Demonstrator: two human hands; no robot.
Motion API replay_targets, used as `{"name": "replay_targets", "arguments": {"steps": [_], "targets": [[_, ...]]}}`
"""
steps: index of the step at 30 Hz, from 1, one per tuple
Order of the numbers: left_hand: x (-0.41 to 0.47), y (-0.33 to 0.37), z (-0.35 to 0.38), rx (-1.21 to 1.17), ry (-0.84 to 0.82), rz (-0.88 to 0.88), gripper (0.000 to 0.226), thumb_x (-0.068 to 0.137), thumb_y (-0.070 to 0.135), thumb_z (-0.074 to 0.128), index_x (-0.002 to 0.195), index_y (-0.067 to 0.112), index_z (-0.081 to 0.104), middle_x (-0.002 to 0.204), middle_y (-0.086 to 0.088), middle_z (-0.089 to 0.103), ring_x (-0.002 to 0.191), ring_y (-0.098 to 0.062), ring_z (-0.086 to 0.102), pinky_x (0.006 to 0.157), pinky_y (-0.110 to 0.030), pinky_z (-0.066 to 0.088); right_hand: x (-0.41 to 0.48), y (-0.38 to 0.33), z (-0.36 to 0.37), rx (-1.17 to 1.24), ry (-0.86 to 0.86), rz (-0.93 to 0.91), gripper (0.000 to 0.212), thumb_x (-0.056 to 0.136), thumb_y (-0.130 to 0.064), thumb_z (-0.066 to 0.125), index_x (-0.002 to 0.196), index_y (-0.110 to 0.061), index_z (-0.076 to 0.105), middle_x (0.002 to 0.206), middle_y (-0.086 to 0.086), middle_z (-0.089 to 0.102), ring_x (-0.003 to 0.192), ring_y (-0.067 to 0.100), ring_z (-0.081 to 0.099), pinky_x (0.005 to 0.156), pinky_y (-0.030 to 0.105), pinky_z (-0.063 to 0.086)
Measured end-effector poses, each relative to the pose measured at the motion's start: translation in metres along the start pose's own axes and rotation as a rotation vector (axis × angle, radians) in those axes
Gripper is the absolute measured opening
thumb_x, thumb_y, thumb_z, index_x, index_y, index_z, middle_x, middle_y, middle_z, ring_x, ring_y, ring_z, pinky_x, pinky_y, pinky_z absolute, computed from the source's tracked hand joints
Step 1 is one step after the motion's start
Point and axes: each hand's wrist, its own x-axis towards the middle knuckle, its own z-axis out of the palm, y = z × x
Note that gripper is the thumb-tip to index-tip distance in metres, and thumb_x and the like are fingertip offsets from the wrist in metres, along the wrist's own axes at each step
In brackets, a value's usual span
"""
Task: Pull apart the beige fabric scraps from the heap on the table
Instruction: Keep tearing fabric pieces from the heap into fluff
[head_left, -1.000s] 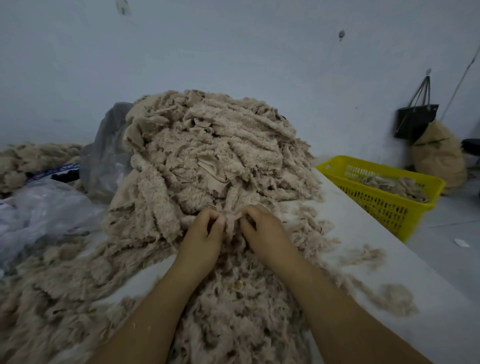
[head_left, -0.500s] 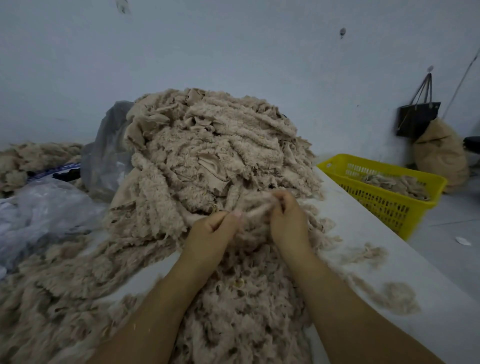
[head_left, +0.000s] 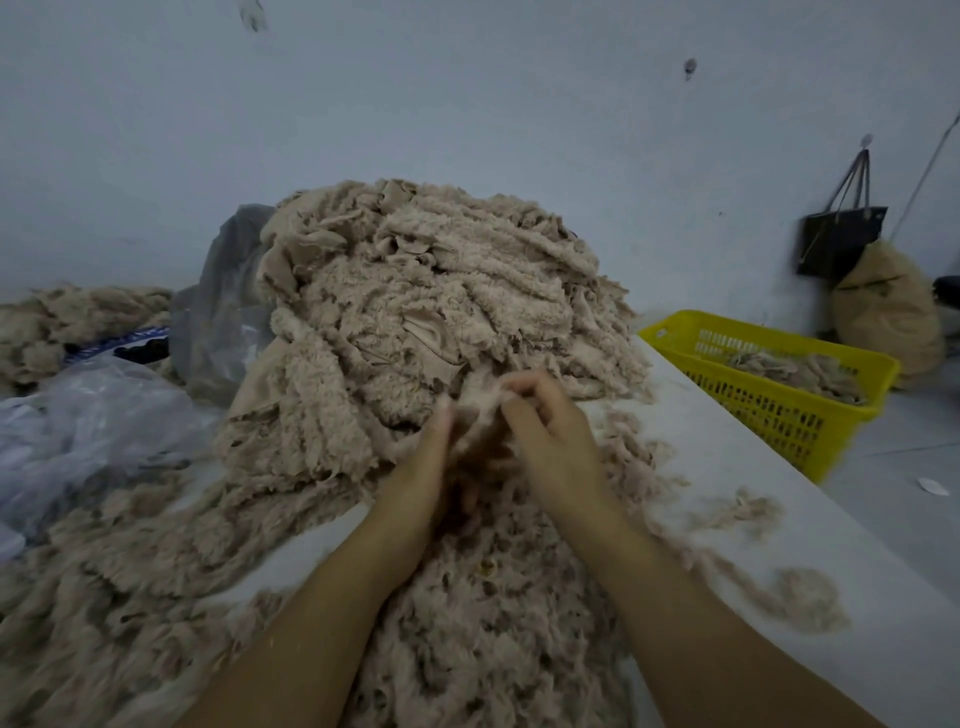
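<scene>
The heap (head_left: 426, 312) of beige scraps sits as before on the white worktop (head_left: 779, 545); half a second ago the hands were apart with a strand stretched between them, and now they are close together at the heap's foot, so one pull looks finished and a fresh grip begun; the right hand (head_left: 550, 441) curls its fingers round a pale tuft (head_left: 480, 402); the left hand (head_left: 423, 467) is motion-blurred, so I cannot tell its grip; the tuft's lower part hides between the palms.

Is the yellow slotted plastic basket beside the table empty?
No, the yellow slotted plastic basket holds a layer of beige fabric scraps inside it.
</scene>
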Motion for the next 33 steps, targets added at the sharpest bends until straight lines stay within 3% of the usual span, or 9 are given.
{"name": "replay_targets", "arguments": {"steps": [3, 5, 8, 13, 18, 21, 27, 30, 33], "targets": [[-0.006, 0.005, -0.01, -0.344, -0.024, 0.01, 0.059, 0.091, 0.058, 0.047, 0.11, 0.008, 0.074, 0.106, -0.016, 0.07, 0.095, -0.026, 0.068, 0.084, -0.035, 0.056, -0.006, 0.0, 0.009, -0.035, -0.207, 0.022, 0.019, 0.087, -0.033, 0.048, 0.074, -0.03, 0.061, 0.067, -0.013, 0.061, 0.061, 0.004, 0.057, 0.057, 0.018, 0.043], [-0.006, 0.006, -0.015, -0.462, -0.002, -0.006, 0.04, 0.089, 0.041, 0.057, 0.104, 0.009, 0.077, 0.101, -0.015, 0.071, 0.086, -0.023, 0.071, 0.072, -0.032, 0.059, -0.006, 0.002, 0.007, -0.081, -0.224, 0.056, 0.028, 0.081, -0.046, 0.042, 0.071, -0.026, 0.059, 0.065, -0.004, 0.054, 0.061, 0.011, 0.049, 0.055, 0.024, 0.039], [-0.006, 0.009, -0.017, -0.684, -0.047, -0.044, 0.041, 0.089, 0.032, 0.057, 0.117, 0.006, 0.072, 0.118, -0.016, 0.071, 0.102, -0.024, 0.072, 0.077, -0.035, 0.061, -0.004, 0.005, 0.003, -0.129, -0.203, 0.088, 0.038, 0.082, -0.052, 0.038, 0.064, -0.026, 0.059, 0.07, 0.01, 0.056, 0.061, 0.013, 0.049, 0.058, 0.03, 0.04], [-0.011, 0.013, -0.018, -0.859, -0.138, 0.033, 0.047, 0.094, 0.042, 0.054, 0.111, 0.003, 0.075, 0.125, -0.016, 0.068, 0.117, -0.029, 0.066, 0.086, -0.041, 0.059, -0.004, 0.017, 0.002, -0.173, -0.134, 0.153, 0.051, 0.101, -0.037, 0.045, 0.051, -0.029, 0.041, 0.049, -0.013, 0.04, 0.047, 0.001, 0.036, 0.045, 0.017, 0.029], [-0.009, 0.015, -0.025, -1.038, -0.049, 0.085, 0.039, 0.09, 0.038, 0.061, 0.112, 0.007, 0.068, 0.067, 0.003, 0.063, 0.062, -0.011, 0.063, 0.067, -0.029, 0.058, 0.001, 0.018, -0.01, -0.216, 0.093, 0.197, 0.056, 0.103, -0.046, 0.042, 0.057, -0.015, 0.04, 0.046, -0.005, 0.036, 0.042, 0.012, 0.035, 0.047, 0.028, 0.031], [-0.007, 0.016, -0.031, -1.077, 0.006, 0.114, 0.025, 0.089, 0.024, 0.063, 0.11, 0.011, 0.066, 0.065, 0.004, 0.059, 0.046, -0.005, 0.05, 0.054, -0.018, 0.05, 0.004, 0.019, -0.018, -0.173, 0.318, 0.267, 0.057, 0.103, -0.049, 0.041, 0.058, -0.016, 0.03, 0.045, -0.006, 0.023, 0.039, 0.011, 0.02, 0.042, 0.023, 0.021], [-0.006, 0.018, -0.034, -1.072, 0.057, 0.144, 0.022, 0.086, 0.019, 0.063, 0.103, 0.009, 0.074, 0.089, -0.004, 0.071, 0.049, -0.006, 0.055, 0.053, -0.022, 0.054, 0.008, 0.022, -0.032, -0.08, 0.553, 0.301, 0.055, 0.105, -0.043, 0.041, 0.057, -0.02, 0.025, 0.04, -0.009, 0.021, 0.036, 0.009, 0.017, 0.037, 0.017, 0.014], [-0.008, 0.018, -0.027, -0.747, 0.021, 0.093, 0.017, 0.086, 0.025, 0.066, 0.088, 0.014, 0.079, 0.082, -0.005, 0.073, 0.064, -0.015, 0.07, 0.065, -0.03, 0.059, 0.005, 0.02, -0.031, -0.063, 0.454, 0.259, 0.054, 0.105, -0.045, 0.04, 0.064, -0.01, 0.034, 0.038, -0.009, 0.031, 0.034, 0.007, 0.026, 0.036, 0.017, 0.023], [-0.009, 0.01, -0.017, -0.318, 0.112, 0.071, 0.026, 0.082, 0.043, 0.074, 0.1, 0.025, 0.079, 0.111, 0.0, 0.075, 0.103, -0.019, 0.072, 0.083, -0.035, 0.058, 0.002, 0.017, -0.022, -0.009, 0.272, 0.177, 0.056, 0.104, -0.049, 0.038, 0.065, -0.009, 0.046, 0.046, -0.004, 0.049, 0.041, 0.015, 0.042, 0.041, 0.025, 0.036]]}}
